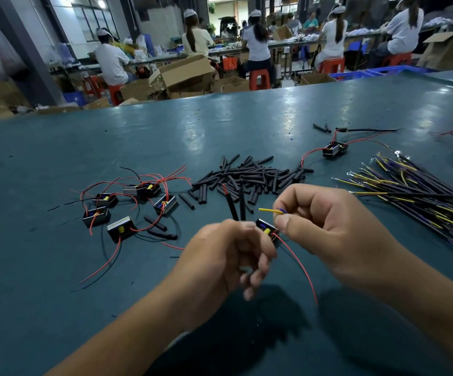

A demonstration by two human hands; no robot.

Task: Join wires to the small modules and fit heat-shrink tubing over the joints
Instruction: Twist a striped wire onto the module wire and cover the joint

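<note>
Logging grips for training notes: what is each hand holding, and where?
Left hand grips the small black module by its body; right hand pinches the yellow-purple wire near its end.

The tabletop (247,126) has a smooth teal covering with a soft sheen that catches pale streaks of light. The heat-shrink tubes (249,177) look like matt black rubbery plastic. The modules (138,189) show dull black plastic casings, some with a brushed, silvery metal-looking side. Their red wires (165,177) wear glossy plastic insulation, as does the yellow-and-purple wire bundle (420,196), tipped with shiny metal ring terminals. Behind stand cardboard boxes (184,74), matt brown.
</note>
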